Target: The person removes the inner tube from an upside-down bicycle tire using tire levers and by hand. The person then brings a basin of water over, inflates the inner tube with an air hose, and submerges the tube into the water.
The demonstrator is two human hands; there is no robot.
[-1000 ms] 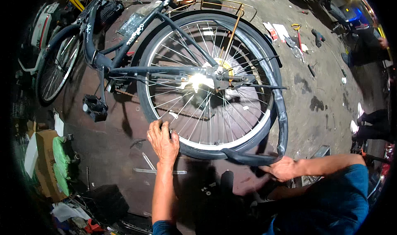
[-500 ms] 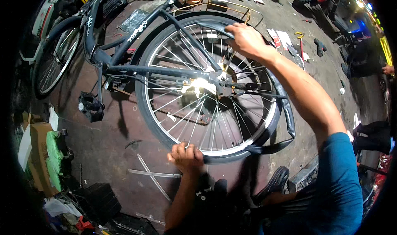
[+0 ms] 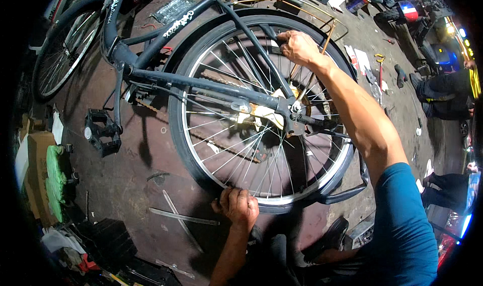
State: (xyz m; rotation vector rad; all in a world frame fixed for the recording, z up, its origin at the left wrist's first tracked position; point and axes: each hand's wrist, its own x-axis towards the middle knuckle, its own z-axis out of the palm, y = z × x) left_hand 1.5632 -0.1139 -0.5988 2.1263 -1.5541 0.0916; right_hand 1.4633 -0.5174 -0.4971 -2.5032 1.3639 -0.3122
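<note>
A dark bicycle lies on its side, with its spoked rear wheel point(image 3: 332, 171) facing up. My left hand point(image 3: 237, 205) is closed round the wheel's near edge, its fingers curled over the black tyre point(image 3: 187, 150). At the wheel's far side my right hand point(image 3: 298, 48) is closed on a dark inner tube point(image 3: 268, 31), which shows beside its fingertips. Another stretch of the tube hangs in a loop outside the tyre at the lower right. The frame point(image 3: 206, 84) runs across the spokes to the hub, and my right forearm hides part of the wheel's right side.
Left lie the front wheel point(image 3: 70, 54), a pedal point(image 3: 103, 132) and a cardboard box point(image 3: 40, 170) with a green bundle point(image 3: 55, 183). Clear strips point(image 3: 183, 216) lie near my left hand. Right are a red-handled tool point(image 3: 380, 74) and a parked motorcycle point(image 3: 422, 21). People stand at the far right.
The view has shifted, so the wheel sits slightly lower and further right. Less of the tube's loop shows at the right, and less of the tube stretches from my right hand.
</note>
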